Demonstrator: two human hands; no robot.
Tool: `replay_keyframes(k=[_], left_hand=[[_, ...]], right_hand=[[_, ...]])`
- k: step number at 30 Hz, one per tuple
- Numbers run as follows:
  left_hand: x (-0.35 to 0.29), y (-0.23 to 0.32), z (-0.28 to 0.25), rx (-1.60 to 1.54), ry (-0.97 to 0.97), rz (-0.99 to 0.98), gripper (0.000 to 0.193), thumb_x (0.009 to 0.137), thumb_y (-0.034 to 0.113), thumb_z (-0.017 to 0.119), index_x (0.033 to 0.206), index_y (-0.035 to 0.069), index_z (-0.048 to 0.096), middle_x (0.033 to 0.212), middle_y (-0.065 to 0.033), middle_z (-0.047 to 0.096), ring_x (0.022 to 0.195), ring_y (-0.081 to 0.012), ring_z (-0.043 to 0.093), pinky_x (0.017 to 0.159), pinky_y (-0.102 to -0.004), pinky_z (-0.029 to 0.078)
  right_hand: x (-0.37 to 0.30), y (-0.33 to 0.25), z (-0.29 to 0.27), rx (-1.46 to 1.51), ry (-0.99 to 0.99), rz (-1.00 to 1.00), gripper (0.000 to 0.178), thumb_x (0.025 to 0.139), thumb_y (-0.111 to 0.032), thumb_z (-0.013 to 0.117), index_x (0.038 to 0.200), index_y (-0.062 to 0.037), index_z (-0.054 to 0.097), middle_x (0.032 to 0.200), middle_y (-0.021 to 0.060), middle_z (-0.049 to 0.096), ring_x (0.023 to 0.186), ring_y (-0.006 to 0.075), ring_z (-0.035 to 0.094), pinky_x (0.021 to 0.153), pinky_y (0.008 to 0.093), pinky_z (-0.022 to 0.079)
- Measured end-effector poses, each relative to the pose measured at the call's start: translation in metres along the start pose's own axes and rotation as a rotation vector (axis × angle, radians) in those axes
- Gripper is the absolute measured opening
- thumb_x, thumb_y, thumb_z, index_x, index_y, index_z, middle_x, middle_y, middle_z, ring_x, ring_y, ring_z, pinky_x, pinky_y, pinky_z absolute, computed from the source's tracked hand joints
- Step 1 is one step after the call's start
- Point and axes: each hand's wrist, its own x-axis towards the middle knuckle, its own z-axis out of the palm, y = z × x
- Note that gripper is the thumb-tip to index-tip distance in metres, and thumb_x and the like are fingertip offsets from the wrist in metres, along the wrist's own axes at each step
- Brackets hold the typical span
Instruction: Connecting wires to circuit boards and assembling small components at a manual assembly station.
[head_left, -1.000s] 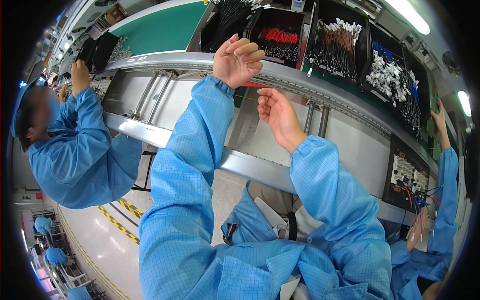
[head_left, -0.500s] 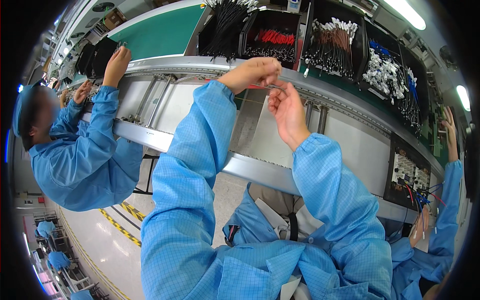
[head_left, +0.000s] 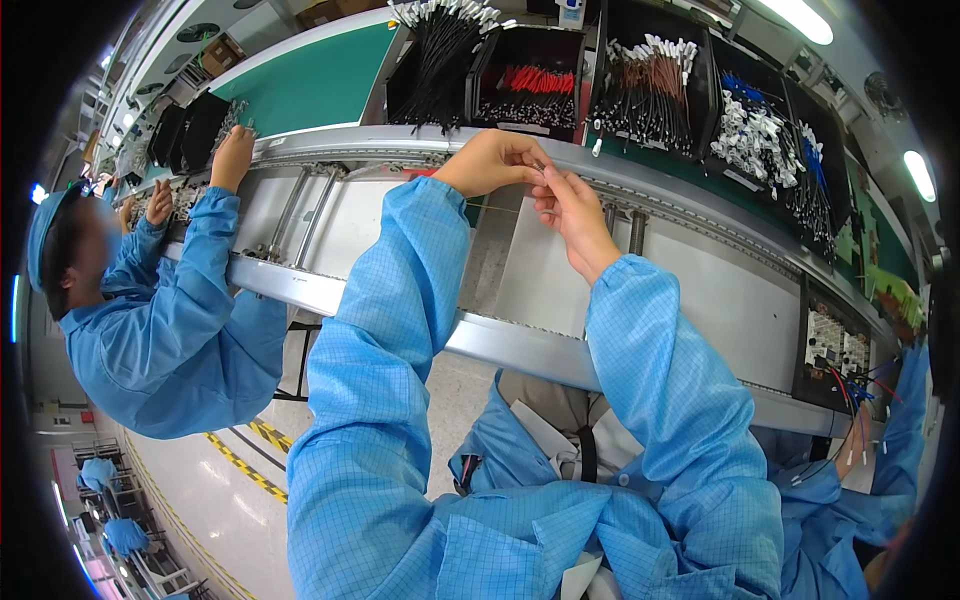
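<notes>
Over the far rail of the metal conveyor frame [head_left: 520,340], my two hands meet fingertip to fingertip. My left hand [head_left: 493,163] is closed in a pinch, its thumb and forefinger pointing right. From the right, my right hand [head_left: 580,218] pinches at the same spot with its fingers curled. Between the fingertips there seems to be something small and dark, mostly hidden and too small to name. Just beyond the hands is a black bin of red-ended wires [head_left: 535,78].
Behind the conveyor stand bins of black wires [head_left: 450,65], brown wires [head_left: 648,95] and white-and-blue wires [head_left: 760,135]. A black tray [head_left: 803,375] of parts sits at right, by a co-worker's sleeve [head_left: 905,400]. Another co-worker [head_left: 165,315] works at left. White boards [head_left: 680,285] lie within the rails.
My fingertips have drawn together, and the right hand's loosely spread fingers have closed into a pinch. The whole view has shifted slightly. At far right, the co-worker's raised hand has lowered.
</notes>
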Motion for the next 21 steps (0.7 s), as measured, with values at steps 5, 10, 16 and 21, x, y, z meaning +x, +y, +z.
replay_keyframes(k=[5, 10, 16, 21], left_hand=[[-0.006, 0.006, -0.014, 0.024, -0.060, -0.077, 0.019, 0.080, 0.002, 0.066, 0.099, -0.002, 0.065, 0.090, -0.0067, 0.067, 0.083, -0.0104, 0.060, 0.077, -0.0245, 0.048], [-0.048, 0.009, -0.074, 0.094, -0.098, -0.313, 0.026, 0.083, 0.021, 0.067, 0.103, 0.004, 0.066, 0.094, -0.0039, 0.066, 0.088, -0.0108, 0.059, 0.078, -0.0263, 0.048], [-0.144, -0.039, -0.141, 0.007, 0.620, -0.490, 0.026, 0.086, 0.026, 0.063, 0.106, 0.009, 0.064, 0.088, 0.0005, 0.063, 0.074, -0.0076, 0.054, 0.066, -0.0217, 0.044], [-0.209, -0.098, -0.200, 0.243, 1.077, -0.502, 0.027, 0.083, 0.024, 0.062, 0.103, 0.006, 0.067, 0.088, -0.0039, 0.068, 0.076, -0.0116, 0.061, 0.067, -0.0276, 0.048]], right_hand=[[0.004, 0.002, -0.002, -0.090, -0.082, -0.027, 0.025, 0.093, -0.035, 0.051, 0.100, -0.0114, 0.057, 0.088, -0.0002, 0.058, 0.077, 0.0080, 0.053, 0.071, 0.0233, 0.042], [-0.005, -0.002, 0.005, -0.158, -0.157, 0.001, 0.025, 0.095, -0.031, 0.046, 0.104, -0.0102, 0.056, 0.088, 0.0003, 0.058, 0.078, 0.0085, 0.054, 0.072, 0.0236, 0.042], [-0.002, 0.010, 0.009, -0.297, -0.368, -0.059, 0.023, 0.095, -0.025, 0.044, 0.103, -0.0083, 0.059, 0.084, -0.0006, 0.059, 0.078, 0.0080, 0.055, 0.071, 0.0216, 0.042], [-0.009, 0.014, 0.021, -0.442, -0.498, -0.176, 0.020, 0.093, -0.015, 0.044, 0.097, -0.0037, 0.061, 0.080, 0.0019, 0.060, 0.077, 0.0102, 0.056, 0.073, 0.0241, 0.046]])
